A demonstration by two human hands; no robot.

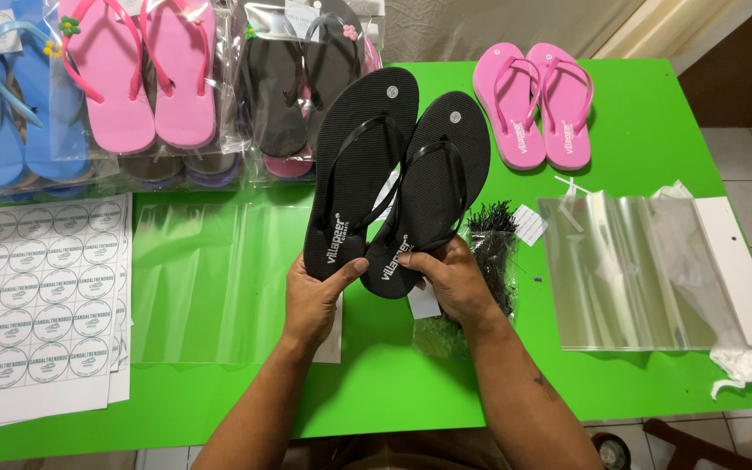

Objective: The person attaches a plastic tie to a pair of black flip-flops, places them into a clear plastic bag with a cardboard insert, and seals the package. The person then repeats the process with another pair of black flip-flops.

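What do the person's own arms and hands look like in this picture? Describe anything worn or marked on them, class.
Both forearms are bare, with no sleeves in view. The left hand and right hand wear no gloves, and no rings, watch or bracelet can be seen. The right forearm carries a small dark mark, perhaps a tattoo. Fingernails look short and unpainted.

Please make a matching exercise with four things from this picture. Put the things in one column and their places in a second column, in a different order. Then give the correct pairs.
Things
1. black flip-flops
2. loose pink flip-flops
3. sheet of round stickers
4. stack of clear bags

Places
A. flat on the green table, at its left edge
B. held up by the heels in the left hand and the right hand
C. on the table to the right of the hands
D. at the far side of the table, right of the black pair

Pairs: 1-B, 2-D, 3-A, 4-C
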